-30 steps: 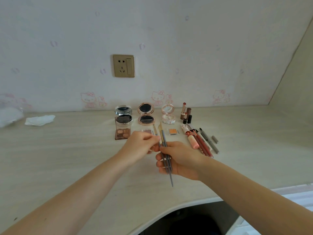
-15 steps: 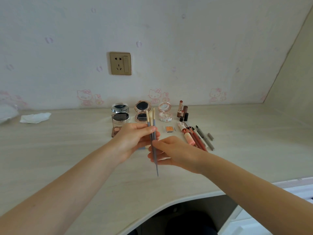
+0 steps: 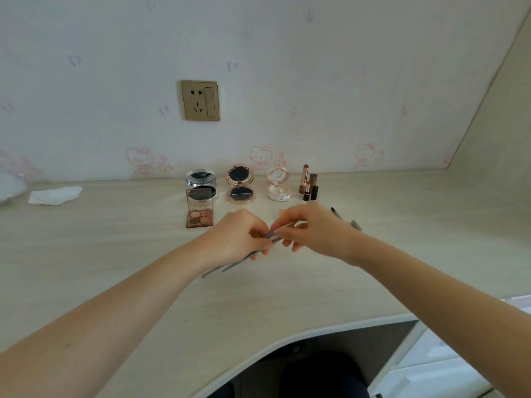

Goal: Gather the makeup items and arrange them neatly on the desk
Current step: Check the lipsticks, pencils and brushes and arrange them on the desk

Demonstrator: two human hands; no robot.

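Note:
Both hands meet over the middle of the desk (image 3: pixel 115 254). My left hand (image 3: pixel 238 235) grips a few thin grey makeup brushes (image 3: pixel 230 265), whose handles stick out low to the left. My right hand (image 3: pixel 313 229) pinches the same brushes near their upper part; the brush heads are hidden behind it. Behind the hands stand an eyeshadow palette (image 3: pixel 199 218), a silver compact (image 3: pixel 201 182), a rose-gold compact (image 3: pixel 240 183), a pale compact (image 3: pixel 278 185) and lipsticks (image 3: pixel 309 185). Pencil tips (image 3: pixel 334 211) show past my right hand.
A crumpled white tissue (image 3: pixel 54 195) lies at the back left of the desk. A wall socket (image 3: pixel 200 100) sits above the compacts. The desk's curved front edge (image 3: pixel 287 343) runs below my arms, with white drawers (image 3: pixel 431 366) at the lower right.
The brushes have swung from upright to lying nearly flat, handles pointing left. My left hand has slid onto their middle and my right hand has moved to the right, onto the head end.

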